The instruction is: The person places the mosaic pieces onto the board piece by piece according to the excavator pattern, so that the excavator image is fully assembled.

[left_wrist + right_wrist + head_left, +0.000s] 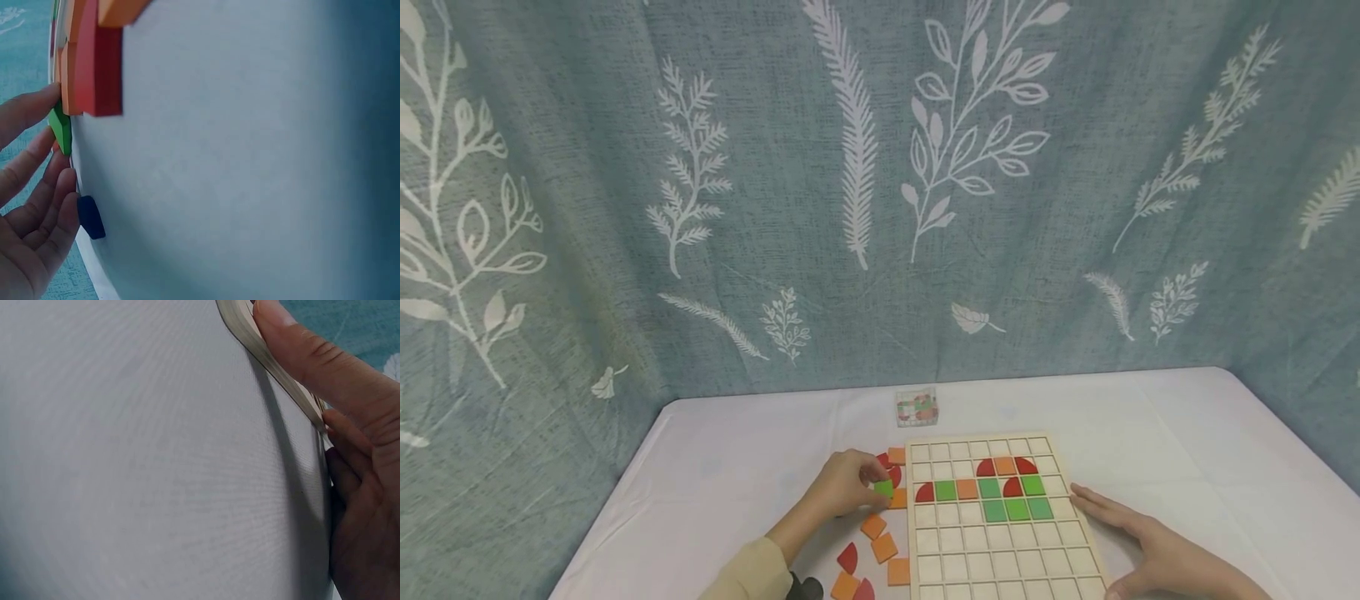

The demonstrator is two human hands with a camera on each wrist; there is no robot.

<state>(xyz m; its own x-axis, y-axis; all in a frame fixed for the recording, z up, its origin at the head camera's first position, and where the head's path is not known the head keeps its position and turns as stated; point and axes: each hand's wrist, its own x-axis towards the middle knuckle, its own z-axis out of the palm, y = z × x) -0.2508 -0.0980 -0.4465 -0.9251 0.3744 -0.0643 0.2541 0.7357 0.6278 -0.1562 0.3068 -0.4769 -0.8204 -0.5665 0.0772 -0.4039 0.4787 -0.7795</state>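
Between thumb and fingertips, my left hand [847, 483] pinches a green tile [883, 488] just left of the wooden grid board [955, 546]. The left wrist view has the same green tile [61, 128] edge-on between the fingertips. On the board lie red quarter-round tiles [925, 492], orange squares [967, 489] and green squares [1018, 509] in the upper rows. Along the board's right edge rests my right hand [1157, 550], its fingers extended and thumb lower down. In the right wrist view the thumb [312, 353] lies against the board's side [275, 369].
Loose orange squares [884, 547] and red quarter-rounds [847, 557] are scattered left of the board. Dark round pieces [811, 589] lie near my left sleeve. Behind the board sits a small patterned card [917, 407] on the white tablecloth [737, 450]. A leaf-print curtain [820, 208] hangs behind.
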